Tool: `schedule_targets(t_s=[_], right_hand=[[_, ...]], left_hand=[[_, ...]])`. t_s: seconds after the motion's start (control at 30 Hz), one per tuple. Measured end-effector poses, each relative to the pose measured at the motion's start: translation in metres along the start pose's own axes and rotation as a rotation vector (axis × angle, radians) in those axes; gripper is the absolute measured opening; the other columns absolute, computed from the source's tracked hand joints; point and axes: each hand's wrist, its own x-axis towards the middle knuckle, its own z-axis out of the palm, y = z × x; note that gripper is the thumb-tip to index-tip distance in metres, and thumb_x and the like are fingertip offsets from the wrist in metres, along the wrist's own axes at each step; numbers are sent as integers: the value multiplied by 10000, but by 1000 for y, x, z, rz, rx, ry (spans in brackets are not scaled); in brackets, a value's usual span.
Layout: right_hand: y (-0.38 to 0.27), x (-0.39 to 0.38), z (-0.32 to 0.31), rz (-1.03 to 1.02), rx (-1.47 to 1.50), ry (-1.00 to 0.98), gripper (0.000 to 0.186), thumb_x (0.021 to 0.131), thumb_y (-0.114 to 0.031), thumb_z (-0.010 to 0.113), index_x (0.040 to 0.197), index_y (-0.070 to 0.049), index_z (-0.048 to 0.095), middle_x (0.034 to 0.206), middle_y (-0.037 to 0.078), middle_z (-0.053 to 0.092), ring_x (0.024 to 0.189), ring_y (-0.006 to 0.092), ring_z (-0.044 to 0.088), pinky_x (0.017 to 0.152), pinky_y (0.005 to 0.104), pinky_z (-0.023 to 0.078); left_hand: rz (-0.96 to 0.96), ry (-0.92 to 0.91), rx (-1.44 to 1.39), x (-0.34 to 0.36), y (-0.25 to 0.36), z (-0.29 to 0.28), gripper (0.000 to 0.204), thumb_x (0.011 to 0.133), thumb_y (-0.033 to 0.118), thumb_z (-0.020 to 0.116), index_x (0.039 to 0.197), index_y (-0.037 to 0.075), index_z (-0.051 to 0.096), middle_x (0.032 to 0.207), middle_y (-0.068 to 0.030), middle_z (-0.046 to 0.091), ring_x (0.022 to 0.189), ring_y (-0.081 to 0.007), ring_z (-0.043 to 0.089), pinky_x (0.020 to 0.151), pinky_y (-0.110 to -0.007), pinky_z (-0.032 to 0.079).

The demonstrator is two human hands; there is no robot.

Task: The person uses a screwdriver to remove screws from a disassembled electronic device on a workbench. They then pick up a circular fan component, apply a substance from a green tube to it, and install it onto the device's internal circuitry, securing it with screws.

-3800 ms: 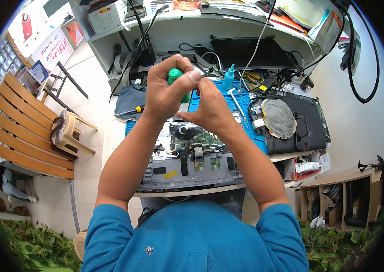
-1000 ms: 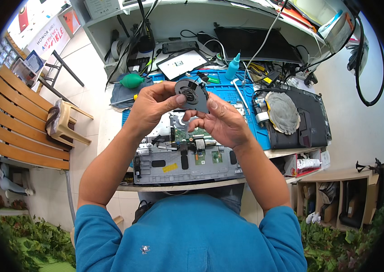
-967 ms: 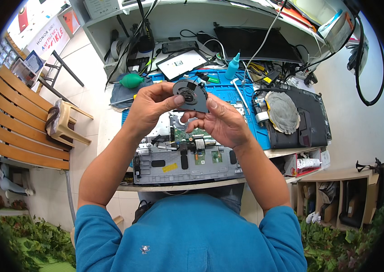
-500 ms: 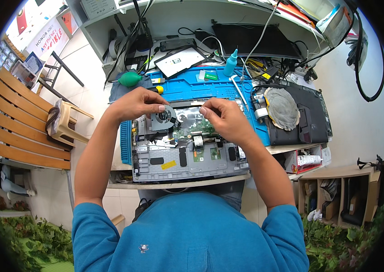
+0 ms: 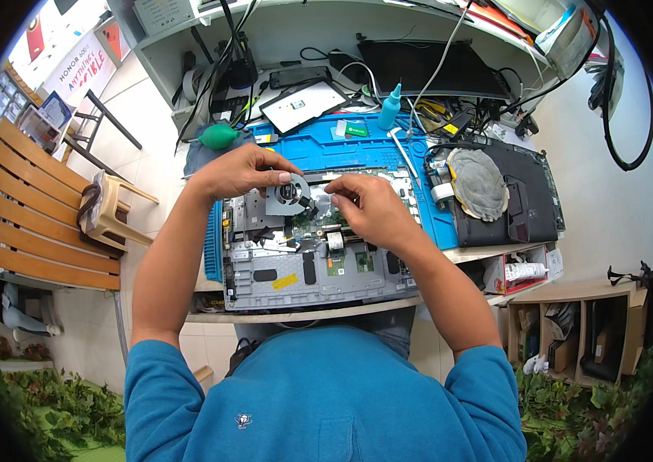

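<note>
The left hand [image 5: 243, 175] holds a flat, round grey metal fan [image 5: 292, 192] between thumb and fingers, over the far left part of an open grey plastic laptop base [image 5: 357, 286]; whether the fan touches the base cannot be told. The right hand [image 5: 374, 209], fingers curled and narrow, is just right of the fan; whether it pinches anything is unclear. A blue ridged mat [image 5: 318, 156] lies on the pale surface [image 5: 311, 315], a green rubber bulb [image 5: 219, 137] far left.
</note>
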Motion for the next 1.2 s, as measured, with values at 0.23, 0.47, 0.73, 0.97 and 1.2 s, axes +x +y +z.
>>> schedule_targets(t_s=[0.23,0.47,0.73,0.97,1.2], right_hand=[[17,11,-4,-19,19,1,289,1006,-153,793,1198,62,773,919,159,794,721,233,735,731,391,621],[8,32,2,353,595,-352,323,1051,-240,806,1124,68,745,868,111,755,722,168,740,609,309,631],[19,17,8,432,823,-78,238,1071,-140,768,1132,85,723,984,129,771,783,157,758,653,311,674],[-4,-6,-6,288,126,-18,160,1032,-145,808,1007,13,797,687,10,684,547,64,604,495,270,466],[-14,-22,-17,76,-124,-24,137,977,-13,730,1092,11,802,904,75,721,840,175,698,715,365,557]], left_hand=[[9,13,-118,3,3,-2,584,957,293,908,1438,16,729,1007,-53,807,848,-110,712,702,-284,554],[39,-27,-72,20,37,-3,694,858,174,979,1460,-2,683,961,-57,818,842,-108,748,787,-272,587],[-39,183,-266,1,16,12,687,902,247,949,1466,-21,661,986,-45,795,819,-91,725,773,-244,571],[11,179,-220,7,-7,15,481,972,194,875,1382,-2,716,951,-18,766,840,-87,711,774,-252,564],[67,72,-184,28,-3,34,375,1041,142,805,1398,49,735,1156,-4,762,979,-63,665,826,-250,548]])
